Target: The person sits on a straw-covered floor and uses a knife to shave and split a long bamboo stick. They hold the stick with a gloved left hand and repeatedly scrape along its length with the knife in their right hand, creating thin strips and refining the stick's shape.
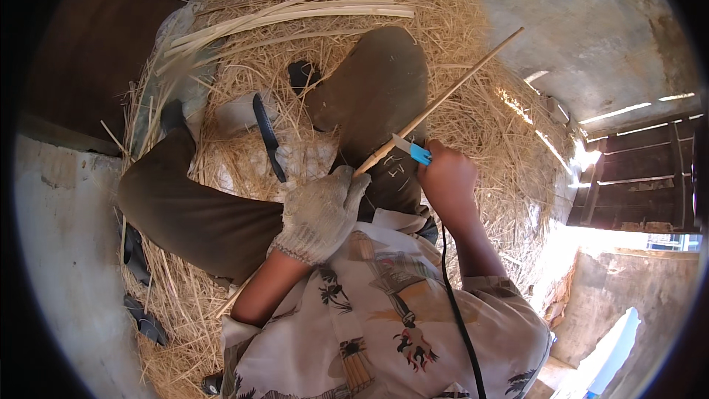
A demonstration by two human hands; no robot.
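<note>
My left hand (319, 210), in a pale knitted work glove, is closed round the lower part of a long thin bamboo stick (452, 90). The stick slants up to the right across my raised knee, and a pale node shows near the glove. In my bare right hand (450, 176) is a small knife (418, 151) with a light blue handle. Its short blade lies across the stick, just above the glove, and seems to touch it. A dark knife (267, 133) with a long curved shape lies on the ground between my legs.
Thin shavings (458, 29) cover the floor all around me. Long pale split strips (295, 13) are piled at the far left. Concrete walls (66, 251) stand close on both sides, with a slatted wooden panel (642, 177) at right. A black cord (459, 310) hangs down my shirt.
</note>
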